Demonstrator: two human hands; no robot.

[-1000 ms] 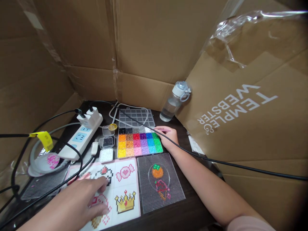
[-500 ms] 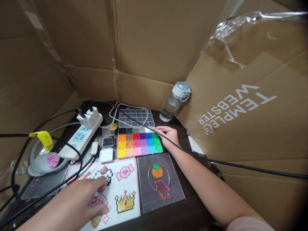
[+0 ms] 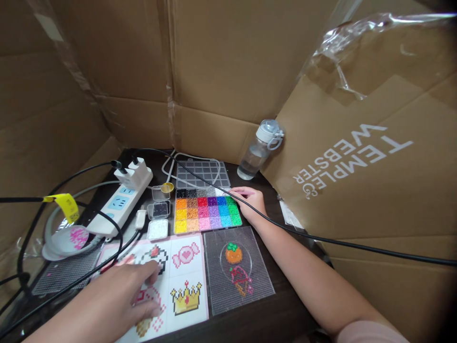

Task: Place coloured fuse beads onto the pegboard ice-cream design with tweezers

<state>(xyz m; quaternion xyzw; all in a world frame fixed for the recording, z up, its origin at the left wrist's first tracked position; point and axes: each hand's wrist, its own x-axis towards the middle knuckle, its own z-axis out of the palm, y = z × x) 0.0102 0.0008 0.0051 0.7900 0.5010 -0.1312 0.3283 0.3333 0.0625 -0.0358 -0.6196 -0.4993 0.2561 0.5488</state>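
My left hand lies flat with its fingers spread on a pink-edged pattern sheet showing a crown, a candy and a cupcake. My right hand rests at the far right corner of a bead box filled with coloured beads. Its fingers are pinched round a thin pink tool that points at the box's back row. A clear pegboard lies just in front of the box. On it sit an orange bead fruit and a red and orange bead figure.
A black cable crosses over my right wrist. Behind the bead box lie an empty clear organiser and a water bottle. A white power strip, two small bead tubs and another pegboard are at left. Cardboard walls surround the dark table.
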